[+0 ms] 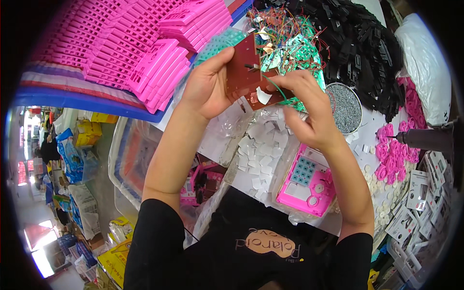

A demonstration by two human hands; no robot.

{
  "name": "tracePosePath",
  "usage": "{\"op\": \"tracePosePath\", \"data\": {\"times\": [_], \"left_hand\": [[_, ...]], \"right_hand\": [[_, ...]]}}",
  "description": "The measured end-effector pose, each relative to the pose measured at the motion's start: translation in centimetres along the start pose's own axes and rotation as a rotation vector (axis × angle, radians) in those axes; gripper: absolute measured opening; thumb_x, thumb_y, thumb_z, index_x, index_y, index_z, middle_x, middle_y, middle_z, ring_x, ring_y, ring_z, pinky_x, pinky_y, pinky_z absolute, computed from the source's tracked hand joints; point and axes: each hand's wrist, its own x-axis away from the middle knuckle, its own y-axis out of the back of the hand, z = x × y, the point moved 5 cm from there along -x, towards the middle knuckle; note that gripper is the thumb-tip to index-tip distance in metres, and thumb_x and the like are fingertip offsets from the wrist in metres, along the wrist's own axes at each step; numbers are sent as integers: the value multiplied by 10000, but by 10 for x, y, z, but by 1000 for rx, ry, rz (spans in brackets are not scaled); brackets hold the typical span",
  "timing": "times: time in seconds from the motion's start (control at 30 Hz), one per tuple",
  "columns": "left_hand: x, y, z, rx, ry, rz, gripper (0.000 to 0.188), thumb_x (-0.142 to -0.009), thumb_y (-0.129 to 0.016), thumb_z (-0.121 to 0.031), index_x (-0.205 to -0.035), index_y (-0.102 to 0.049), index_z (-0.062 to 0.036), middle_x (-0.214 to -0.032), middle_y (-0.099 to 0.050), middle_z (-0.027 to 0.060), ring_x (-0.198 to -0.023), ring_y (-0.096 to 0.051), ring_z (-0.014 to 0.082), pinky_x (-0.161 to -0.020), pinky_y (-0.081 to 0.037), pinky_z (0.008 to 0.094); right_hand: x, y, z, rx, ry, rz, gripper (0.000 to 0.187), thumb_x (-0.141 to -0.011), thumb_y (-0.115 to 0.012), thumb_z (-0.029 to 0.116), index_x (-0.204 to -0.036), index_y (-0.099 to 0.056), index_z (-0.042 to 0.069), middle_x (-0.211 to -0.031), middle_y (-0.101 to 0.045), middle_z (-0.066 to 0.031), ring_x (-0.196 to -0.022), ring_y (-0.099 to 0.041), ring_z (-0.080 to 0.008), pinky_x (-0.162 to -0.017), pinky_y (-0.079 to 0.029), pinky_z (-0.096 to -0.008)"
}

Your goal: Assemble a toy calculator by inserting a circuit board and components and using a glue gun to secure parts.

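Observation:
My left hand (205, 87) grips a brown circuit board (241, 65), its thumb on the board's near face. A small black part sticks out of the board, and a white scrap (263, 96) lies against its lower part. From the board a green wire (276, 86) curves to the right. My right hand (311, 108) is curled at the wire, its fingertips on it; the thumb is lower, and the exact contact is partly hidden. Below the right hand lies a pink plastic casing (309, 193) with a grey-blue button pad (303, 170) in it.
Pink casings (111, 48) stand stacked at the far left. A heap of wired green boards (302, 50) and black parts (357, 48) lies behind. To the right are a bowl of screws (344, 108), pink pieces (389, 154) and a hanging screwdriver (420, 138). White squares (261, 154) are scattered in front.

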Motion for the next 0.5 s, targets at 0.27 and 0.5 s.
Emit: {"op": "tracePosePath", "data": {"times": [0.27, 0.5], "left_hand": [[-5, 11, 14, -33, 22, 106, 366, -1073, -459, -314, -1262, -574, -22, -1157, -706, 131, -992, -730, 246, -827, -623, 405], [-7, 11, 30, -139, -4, -104, 335, -1071, -471, -307, -1230, -581, -33, -1119, -709, 118, -944, -729, 218, -767, -623, 392]], "right_hand": [[6, -10, -14, -233, -436, 118, 237, -909, -662, 84, -1131, -724, 27, -933, -707, -110, -793, -657, -258, -744, -516, -355], [3, -11, -3, -143, -310, 430, 137, -886, -681, 99, -985, -660, 7, -930, -675, -116, -824, -647, -289, -755, -513, -382]]}}
